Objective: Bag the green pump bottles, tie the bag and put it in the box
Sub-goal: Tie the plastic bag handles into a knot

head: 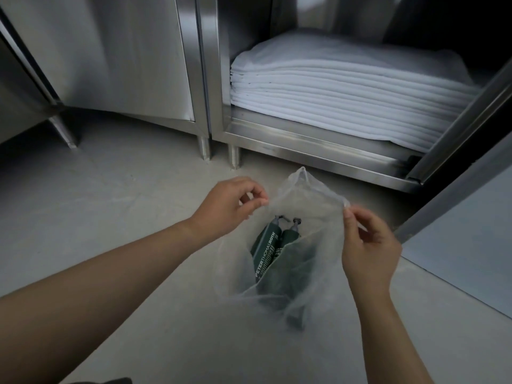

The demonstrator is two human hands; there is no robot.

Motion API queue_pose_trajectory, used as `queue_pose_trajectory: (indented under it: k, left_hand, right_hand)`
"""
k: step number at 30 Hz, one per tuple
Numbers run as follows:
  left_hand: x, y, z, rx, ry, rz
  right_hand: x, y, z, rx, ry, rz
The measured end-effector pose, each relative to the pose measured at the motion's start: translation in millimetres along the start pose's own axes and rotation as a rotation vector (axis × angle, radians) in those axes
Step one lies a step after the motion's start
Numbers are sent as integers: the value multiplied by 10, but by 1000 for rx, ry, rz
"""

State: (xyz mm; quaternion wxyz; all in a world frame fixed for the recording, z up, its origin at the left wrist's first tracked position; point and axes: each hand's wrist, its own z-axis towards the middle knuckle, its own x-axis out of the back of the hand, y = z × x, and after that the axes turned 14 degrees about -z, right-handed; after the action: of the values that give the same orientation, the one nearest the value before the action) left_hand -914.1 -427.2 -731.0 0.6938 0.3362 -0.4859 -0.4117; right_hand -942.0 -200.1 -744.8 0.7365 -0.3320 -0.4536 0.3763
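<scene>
Head: 2 bottles [266, 243] in bag [304, 195] btwn L hand [228, 209], R hand [368, 246], both pinching rim

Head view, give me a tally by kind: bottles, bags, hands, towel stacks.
green pump bottles: 2 clear; more green beside them is blurred, uncountable
clear bag: 1
hands: 2, left hand and right hand, each pinching the bag's rim
white towel stack: 1
Total: 6

Grey floor [110, 203] down here: steel cabinet legs [204, 147] stand on it, and the clear plastic bag [313, 217] seems to sag onto it. The cabinet shelf [304, 135] carries stacked white cloths [346, 92].
</scene>
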Motion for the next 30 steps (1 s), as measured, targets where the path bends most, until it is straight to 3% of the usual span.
queue_pose_trajectory:
  k: [5, 13, 18, 30]
  left_hand:
    - [-53, -98, -103, 45, -50, 23]
    - [-115, -85, -224, 79, -79, -24]
    - [-72, -52, -235, 134, -57, -56]
    - [-122, -71, -235, 189, -40, -164]
  right_hand:
    - [-66, 70, -75, -51, -127, -24]
    - [-243, -27, -202, 54, -207, -4]
    - [-370, -44, -250, -18, -322, -13]
    - [-473, -76, -277, -86, -401, 62]
